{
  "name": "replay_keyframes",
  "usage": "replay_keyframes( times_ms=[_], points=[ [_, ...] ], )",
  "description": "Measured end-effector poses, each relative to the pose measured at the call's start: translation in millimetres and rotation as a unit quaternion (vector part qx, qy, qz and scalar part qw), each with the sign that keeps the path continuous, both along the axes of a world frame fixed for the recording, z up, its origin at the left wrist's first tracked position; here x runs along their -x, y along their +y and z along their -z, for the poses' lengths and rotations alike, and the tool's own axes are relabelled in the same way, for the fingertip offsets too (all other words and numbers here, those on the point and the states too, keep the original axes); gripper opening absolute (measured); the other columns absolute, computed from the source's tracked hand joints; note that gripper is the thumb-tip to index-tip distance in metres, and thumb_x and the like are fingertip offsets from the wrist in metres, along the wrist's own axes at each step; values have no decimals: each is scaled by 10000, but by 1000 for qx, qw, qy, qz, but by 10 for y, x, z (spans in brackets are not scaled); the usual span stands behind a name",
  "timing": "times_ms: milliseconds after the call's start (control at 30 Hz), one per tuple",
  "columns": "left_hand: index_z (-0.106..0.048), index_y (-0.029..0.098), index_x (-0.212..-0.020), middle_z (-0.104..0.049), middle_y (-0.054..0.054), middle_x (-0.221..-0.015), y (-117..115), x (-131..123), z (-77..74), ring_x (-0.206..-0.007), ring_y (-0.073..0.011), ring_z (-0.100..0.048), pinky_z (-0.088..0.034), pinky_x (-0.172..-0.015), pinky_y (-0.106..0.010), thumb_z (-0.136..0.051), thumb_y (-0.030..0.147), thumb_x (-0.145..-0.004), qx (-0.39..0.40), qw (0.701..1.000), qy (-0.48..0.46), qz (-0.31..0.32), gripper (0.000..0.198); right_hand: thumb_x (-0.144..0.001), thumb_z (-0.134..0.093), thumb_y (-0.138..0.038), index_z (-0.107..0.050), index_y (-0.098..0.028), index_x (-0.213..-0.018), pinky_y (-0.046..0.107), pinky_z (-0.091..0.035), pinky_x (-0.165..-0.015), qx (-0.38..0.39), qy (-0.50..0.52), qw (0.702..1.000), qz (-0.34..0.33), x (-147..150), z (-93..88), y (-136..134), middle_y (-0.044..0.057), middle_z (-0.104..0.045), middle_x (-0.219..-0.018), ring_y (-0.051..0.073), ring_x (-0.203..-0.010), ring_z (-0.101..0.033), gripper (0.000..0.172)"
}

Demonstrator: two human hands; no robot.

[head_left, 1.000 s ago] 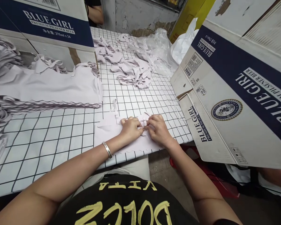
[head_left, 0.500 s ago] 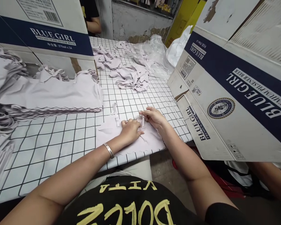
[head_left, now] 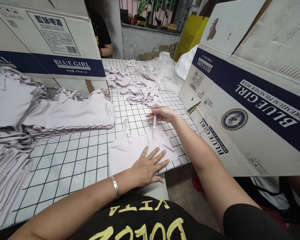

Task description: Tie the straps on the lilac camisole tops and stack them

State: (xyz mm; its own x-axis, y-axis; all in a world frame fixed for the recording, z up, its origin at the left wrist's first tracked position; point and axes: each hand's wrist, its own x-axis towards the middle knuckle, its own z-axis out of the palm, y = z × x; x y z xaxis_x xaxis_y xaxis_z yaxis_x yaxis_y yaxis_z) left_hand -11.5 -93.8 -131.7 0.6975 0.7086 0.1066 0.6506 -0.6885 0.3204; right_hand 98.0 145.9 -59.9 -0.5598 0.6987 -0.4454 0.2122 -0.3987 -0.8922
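Observation:
A pale pink camisole (head_left: pixel 125 155) lies spread flat at the near edge of the table, its two thin straps pointing away from me. My left hand (head_left: pixel 148 166), with a silver bangle at the wrist, rests palm down on the lower part of the cloth, fingers spread. My right hand (head_left: pixel 163 114) is just beyond the top edge of the camisole. Its fingers pinch the end of the right strap (head_left: pixel 154 127) and draw it out straight. The left strap (head_left: pixel 127 131) lies loose on the table.
Stacks of similar pale garments (head_left: pixel 70 115) lie on the left before a beer carton (head_left: pixel 72 75). Another carton (head_left: pixel 215 96) stands on the right. Crumpled garments (head_left: pixel 142 91) and clear plastic (head_left: pixel 162 66) lie farther back on the checked tablecloth (head_left: pixel 72 166). Another person's arm (head_left: pixel 106 50) shows behind.
My left hand has moved from the camisole's top edge down toward me and spread flat. My right hand has moved away from me, pulling the right strap straight. The view has tilted up slightly.

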Motion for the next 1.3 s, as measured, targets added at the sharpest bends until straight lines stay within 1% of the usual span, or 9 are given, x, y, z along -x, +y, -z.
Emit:
replay_keyframes(
  times_ms=[133, 233, 367, 467, 600, 767, 900, 1000, 1300],
  points=[
    [-347, 279, -1446, -342, -104, -1524, -64, 68, -120, -1394, -320, -286, -183, -1100, -579, -432, 516, -930, -14, 997, -33, -61, 574, -666, -829, -315, -514, -199, -838, 347, -529, -496, -64, -193, 979, 5, 128, 23, 132, 52, -663, -625, 209, -520, -642, 377],
    [-526, 220, -1258, -584, -122, -1267, -215, 413, -238, -1187, -276, -499, -345, -994, -474, -387, 338, -960, -31, 970, -77, -230, 350, -630, -832, -406, -595, -192, -769, 347, -486, -513, -166, -263, 950, 12, -30, -15, 110, 23, -596, -533, 193, -480, -584, 349],
    [-542, 231, -1183, -596, -110, -1142, -334, 1052, -255, -1070, -290, -525, -390, -874, -441, -394, 409, -938, -14, 892, -66, -446, 337, -591, -826, -372, -695, -193, -733, 301, -429, -574, -304, -256, 913, -89, -544, -34, -85, 16, -610, -617, 157, -571, -552, 264],
    [-495, 256, -1273, -561, -103, -1228, -252, 1321, -215, -1130, -311, -482, -356, -873, -459, -417, 446, -914, 43, 894, -42, -445, 413, -494, -853, -295, -718, -197, -705, 272, -403, -566, -248, -227, 909, -246, -845, 38, -262, 3, -629, -662, 141, -602, -542, 269],
    [-577, 281, -1122, -586, -77, -1159, -53, 1370, -219, -1131, -310, -469, -321, -863, -455, -498, 446, -862, 100, 907, -9, -409, 318, -547, -819, -315, -655, -180, -657, 259, -387, -567, -217, -194, 916, -277, -952, 96, -349, -4, -617, -668, 121, -601, -519, 239],
    [-557, 229, -856, -594, -59, -1046, 63, 1399, -253, -1060, -289, -498, -346, -840, -435, -531, 466, -832, 129, 903, 6, -409, 240, -587, -785, -324, -555, -195, -774, 247, -384, -573, -221, -146, 949, -172, -953, 63, -300, -30, -552, -708, 109, -613, -496, 323],
    [-527, 202, -1014, -556, -118, -1121, -115, 1367, -278, -1070, -311, -505, -377, -841, -458, -437, 518, -876, 52, 860, 13, -508, 357, -573, -789, -410, -556, -208, -920, 268, -398, -608, -334, -344, 878, -2, -1033, 142, -502, 28, -592, -901, 159, -733, -535, 464],
    [-540, 180, -946, -576, -128, -1024, -333, 1206, -301, -970, -317, -531, -378, -827, -482, -404, 613, -868, 56, 843, 55, -532, 460, -624, -731, -521, -543, -206, -819, 269, -374, -580, -318, -421, 849, 16, -1098, 246, -822, 23, -594, -818, 174, -715, -530, 415],
    [-482, 189, -955, -626, -66, -876, -369, 867, -365, -850, -245, -593, -397, -755, -354, -416, 333, -931, 116, 863, -4, -491, 160, -677, -709, -449, -429, -227, -840, 195, -269, -438, -159, -180, 968, 69, -1157, 335, -1237, -102, -370, -550, 77, -465, -359, 393]
  ],
)
